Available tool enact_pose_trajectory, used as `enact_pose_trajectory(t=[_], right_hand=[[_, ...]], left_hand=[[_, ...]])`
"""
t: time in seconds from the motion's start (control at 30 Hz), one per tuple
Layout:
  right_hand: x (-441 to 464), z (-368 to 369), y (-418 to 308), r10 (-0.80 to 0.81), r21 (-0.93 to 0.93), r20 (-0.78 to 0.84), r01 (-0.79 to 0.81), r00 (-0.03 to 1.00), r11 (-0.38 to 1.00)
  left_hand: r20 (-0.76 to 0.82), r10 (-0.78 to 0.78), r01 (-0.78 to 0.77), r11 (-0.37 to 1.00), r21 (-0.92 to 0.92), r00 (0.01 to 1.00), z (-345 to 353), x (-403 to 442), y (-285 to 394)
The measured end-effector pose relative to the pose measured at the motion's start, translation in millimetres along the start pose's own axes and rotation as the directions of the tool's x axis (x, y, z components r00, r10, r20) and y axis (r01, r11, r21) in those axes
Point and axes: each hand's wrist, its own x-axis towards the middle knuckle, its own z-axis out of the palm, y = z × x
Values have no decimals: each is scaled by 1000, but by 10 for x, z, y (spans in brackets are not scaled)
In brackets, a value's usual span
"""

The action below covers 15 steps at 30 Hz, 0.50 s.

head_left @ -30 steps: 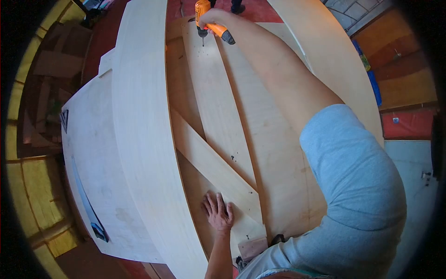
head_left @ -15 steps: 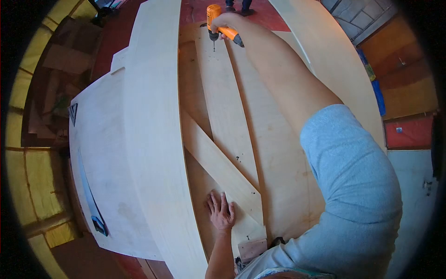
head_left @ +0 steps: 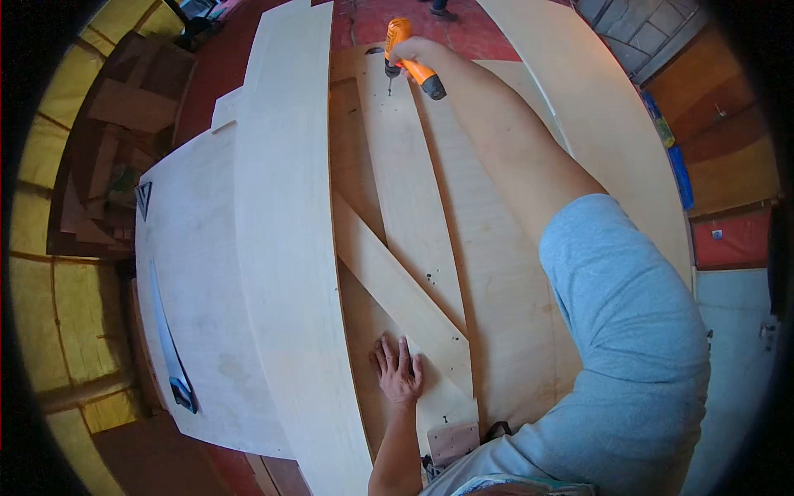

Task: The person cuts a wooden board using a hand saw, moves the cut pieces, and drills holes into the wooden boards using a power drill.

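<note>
My right hand (head_left: 416,51) grips an orange cordless drill (head_left: 399,33) at arm's length, its bit pointing down over the far end of a long pale wooden board (head_left: 409,165). Whether the tip touches the wood I cannot tell. Close to my body, my left hand (head_left: 398,374) lies with fingers spread on the wood beside a diagonal wooden strip (head_left: 397,277). That strip meets the long board near its close end, where several small dark screw heads or holes show. A small wooden block (head_left: 453,443) sits at the close end.
A wide pale plank (head_left: 285,190) runs lengthwise at my left. Beyond it, a handsaw (head_left: 168,339) and a dark triangular square (head_left: 143,199) lie on a large pale panel (head_left: 215,347). Another long plank (head_left: 612,124) is on the right. A person's foot (head_left: 443,12) shows at the top.
The view has shifted slightly, so the boards appear a little farther right. The drill stays over the far end of the long board, and my left hand keeps its place.
</note>
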Motion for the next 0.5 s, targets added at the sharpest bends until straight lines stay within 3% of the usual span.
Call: enact_pose_trajectory(t=[0.1,0.23,0.33,0.4,0.5], right_hand=[[-100,1,-38,16,-24,-57,-18,998,1000],[-104,-13,59,-25,17,-49,26,998,1000],[-120,-41,56,-41,-61,-11,40,999,997],[-167,44,9,-17,-66,-112,10,994,998],[-69,65,-62,-20,-99,-104,9,994,995]], left_hand=[[-25,12,-11,1000,16,1000,36,-14,-29],[-11,-4,4,1000,-17,1000,-6,-12,3],[3,-7,7,1000,-7,1000,-25,-7,13],[-12,15,-15,1000,9,1000,-11,6,3],[-20,14,-14,1000,-9,1000,-40,-15,15]])
